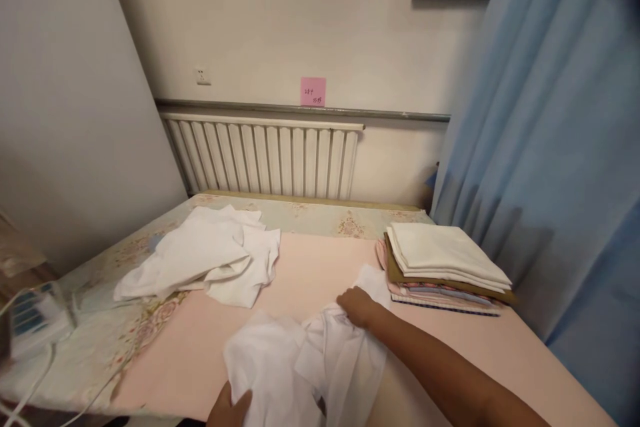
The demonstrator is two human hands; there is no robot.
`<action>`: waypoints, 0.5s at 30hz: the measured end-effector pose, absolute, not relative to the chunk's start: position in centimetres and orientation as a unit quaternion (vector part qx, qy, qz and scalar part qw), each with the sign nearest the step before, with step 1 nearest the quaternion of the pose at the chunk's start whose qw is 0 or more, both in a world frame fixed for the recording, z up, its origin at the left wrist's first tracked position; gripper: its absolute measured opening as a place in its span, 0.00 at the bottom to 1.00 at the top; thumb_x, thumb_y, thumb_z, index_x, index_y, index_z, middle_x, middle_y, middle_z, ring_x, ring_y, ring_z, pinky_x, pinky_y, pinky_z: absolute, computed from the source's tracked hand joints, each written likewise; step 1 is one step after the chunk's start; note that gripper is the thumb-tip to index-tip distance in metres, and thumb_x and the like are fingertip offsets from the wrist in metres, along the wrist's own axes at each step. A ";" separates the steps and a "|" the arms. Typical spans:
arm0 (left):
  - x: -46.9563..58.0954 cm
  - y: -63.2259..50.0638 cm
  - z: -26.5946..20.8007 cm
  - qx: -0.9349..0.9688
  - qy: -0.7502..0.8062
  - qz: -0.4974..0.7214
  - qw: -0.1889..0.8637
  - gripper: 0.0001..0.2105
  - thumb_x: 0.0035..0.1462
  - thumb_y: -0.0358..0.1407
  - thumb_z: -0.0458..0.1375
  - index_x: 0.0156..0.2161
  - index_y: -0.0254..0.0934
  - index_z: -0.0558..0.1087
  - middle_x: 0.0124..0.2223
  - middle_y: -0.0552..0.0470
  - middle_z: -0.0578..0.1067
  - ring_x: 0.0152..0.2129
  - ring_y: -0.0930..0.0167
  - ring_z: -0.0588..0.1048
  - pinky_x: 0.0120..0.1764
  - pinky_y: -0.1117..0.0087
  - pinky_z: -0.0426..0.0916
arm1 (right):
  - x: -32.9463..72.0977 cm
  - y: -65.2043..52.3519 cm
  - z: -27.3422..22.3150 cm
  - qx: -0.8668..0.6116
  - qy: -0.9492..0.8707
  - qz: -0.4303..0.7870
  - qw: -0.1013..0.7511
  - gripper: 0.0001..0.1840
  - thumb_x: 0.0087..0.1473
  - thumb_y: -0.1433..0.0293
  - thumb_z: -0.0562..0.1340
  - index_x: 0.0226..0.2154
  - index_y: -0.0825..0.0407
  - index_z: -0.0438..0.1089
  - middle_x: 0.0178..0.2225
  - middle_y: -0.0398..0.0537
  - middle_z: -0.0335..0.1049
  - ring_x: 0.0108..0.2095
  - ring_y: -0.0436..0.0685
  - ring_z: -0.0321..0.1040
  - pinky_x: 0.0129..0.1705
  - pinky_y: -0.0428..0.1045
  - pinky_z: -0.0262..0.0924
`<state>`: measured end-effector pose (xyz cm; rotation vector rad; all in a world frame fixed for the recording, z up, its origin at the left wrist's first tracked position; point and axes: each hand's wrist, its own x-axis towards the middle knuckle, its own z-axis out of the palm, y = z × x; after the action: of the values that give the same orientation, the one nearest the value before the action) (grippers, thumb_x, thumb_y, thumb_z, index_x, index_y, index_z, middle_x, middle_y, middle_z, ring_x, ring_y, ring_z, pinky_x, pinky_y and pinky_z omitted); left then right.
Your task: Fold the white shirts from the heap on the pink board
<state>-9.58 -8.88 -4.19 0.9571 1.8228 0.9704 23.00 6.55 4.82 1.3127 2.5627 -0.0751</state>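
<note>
Right hand (357,307) closed on white cloth (273,360) beside folded stack (445,257); left hand (228,408), nearly closed, grips same cloth's edge.

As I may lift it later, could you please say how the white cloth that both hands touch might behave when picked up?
The white cloth would probably hang floppy, since it lies in loose folds. It may bunch between the left hand and right hand, where creases gather. It seems unlikely to roll, being crumpled.
</note>
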 end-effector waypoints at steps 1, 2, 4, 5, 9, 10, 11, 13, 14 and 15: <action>-9.7 -8.4 -4.2 0.398 0.732 0.376 0.406 0.20 0.50 0.36 0.53 0.49 0.31 0.68 0.48 0.42 0.77 0.46 0.62 0.75 0.50 0.64 0.68 | 23.4 5.6 4.8 0.456 0.879 -0.031 0.136 0.18 0.44 0.78 0.60 0.41 0.58 0.72 0.41 0.63 0.74 0.42 0.67 0.72 0.42 0.56 0.62; -9.9 -8.0 -3.9 0.419 0.736 0.364 0.388 0.20 0.50 0.34 0.53 0.49 0.31 0.69 0.49 0.42 0.77 0.47 0.62 0.75 0.52 0.64 0.66 | 23.9 4.5 4.9 0.459 0.876 -0.037 0.141 0.17 0.44 0.78 0.60 0.40 0.58 0.73 0.40 0.64 0.75 0.41 0.67 0.72 0.40 0.55 0.63; -10.1 -6.9 -2.6 0.475 0.731 0.341 0.353 0.21 0.48 0.32 0.52 0.49 0.33 0.70 0.50 0.45 0.76 0.49 0.62 0.73 0.55 0.63 0.63 | 25.2 1.8 5.2 0.457 0.875 -0.051 0.149 0.16 0.43 0.76 0.60 0.38 0.58 0.74 0.38 0.63 0.76 0.39 0.66 0.73 0.38 0.53 0.63; -10.1 -6.3 -1.5 0.509 0.718 0.332 0.340 0.21 0.47 0.31 0.52 0.49 0.34 0.71 0.51 0.47 0.76 0.50 0.62 0.72 0.56 0.63 0.62 | 25.9 0.4 5.5 0.458 0.874 -0.062 0.147 0.16 0.42 0.75 0.60 0.37 0.57 0.75 0.38 0.62 0.76 0.39 0.66 0.73 0.37 0.53 0.63; -8.6 -3.2 5.0 0.678 0.592 0.281 0.332 0.23 0.47 0.29 0.50 0.49 0.40 0.73 0.50 0.54 0.77 0.50 0.64 0.72 0.55 0.67 0.61 | 28.9 -5.3 6.4 0.496 0.848 -0.180 0.050 0.15 0.39 0.75 0.58 0.31 0.52 0.76 0.35 0.53 0.77 0.37 0.63 0.73 0.37 0.50 0.62; -7.9 -2.0 6.9 0.712 0.566 0.263 0.321 0.24 0.47 0.27 0.49 0.49 0.41 0.73 0.50 0.55 0.77 0.49 0.65 0.72 0.54 0.67 0.62 | 29.5 -6.5 6.5 0.509 0.831 -0.226 0.008 0.15 0.38 0.75 0.57 0.30 0.51 0.76 0.33 0.50 0.77 0.35 0.61 0.73 0.35 0.48 0.62; -7.0 -0.6 8.8 0.746 0.543 0.235 0.304 0.24 0.46 0.26 0.49 0.49 0.42 0.74 0.50 0.55 0.77 0.49 0.66 0.72 0.54 0.68 0.62 | 30.0 -7.5 6.6 0.517 0.810 -0.274 -0.035 0.16 0.38 0.75 0.57 0.30 0.49 0.76 0.32 0.47 0.77 0.34 0.59 0.73 0.34 0.47 0.61; -4.7 3.0 12.4 0.800 0.528 0.163 0.234 0.24 0.45 0.24 0.50 0.46 0.43 0.75 0.47 0.54 0.78 0.46 0.66 0.74 0.51 0.68 0.63 | 30.4 -8.7 6.5 0.523 0.760 -0.367 -0.117 0.16 0.38 0.74 0.56 0.29 0.47 0.76 0.31 0.42 0.77 0.32 0.57 0.72 0.31 0.44 0.60; -3.3 5.1 14.0 0.805 0.550 0.130 0.179 0.22 0.46 0.24 0.51 0.44 0.44 0.76 0.44 0.55 0.79 0.45 0.66 0.74 0.49 0.68 0.64 | 30.2 -8.7 6.5 0.524 0.735 -0.402 -0.155 0.16 0.38 0.74 0.56 0.29 0.48 0.76 0.31 0.40 0.77 0.33 0.56 0.72 0.31 0.44 0.60; -1.8 7.3 15.5 0.803 0.561 0.128 0.155 0.20 0.47 0.25 0.52 0.43 0.44 0.76 0.42 0.52 0.80 0.44 0.64 0.75 0.49 0.67 0.65 | 29.8 -8.4 6.5 0.527 0.710 -0.427 -0.190 0.15 0.38 0.74 0.56 0.28 0.48 0.76 0.31 0.40 0.77 0.33 0.57 0.71 0.32 0.44 0.60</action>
<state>-1.84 7.29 15.47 2.3012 1.6068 0.3679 29.82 -8.38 6.48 1.8915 2.5494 -1.5314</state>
